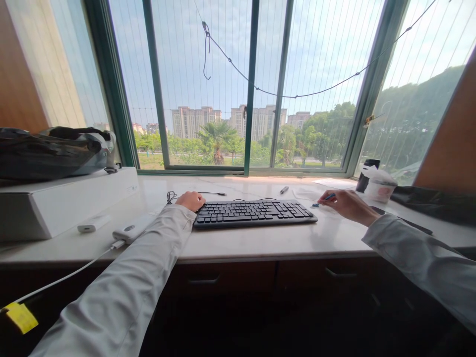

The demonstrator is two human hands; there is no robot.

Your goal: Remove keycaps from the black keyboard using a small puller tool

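Observation:
A black keyboard (256, 212) lies flat on the white counter, its long side facing me. My left hand (191, 201) is at the keyboard's far left corner, fingers curled down against its end; the fingertips are partly hidden. Just off the keyboard's right end, my right hand (344, 204) pinches a slim blue tool (327, 198) between thumb and fingers. The tool's lower tip points left, close to the counter; its exact kind is too small to make out. A thin black cable with a plug (222, 194) lies behind the keyboard.
On the left stand a white box (74, 198) with a dark bag (52, 151) on top, a white power bank (132, 228) with a cable, and a small white charger (92, 224). A cup (380, 186) stands at right. Behind is a window (208, 84).

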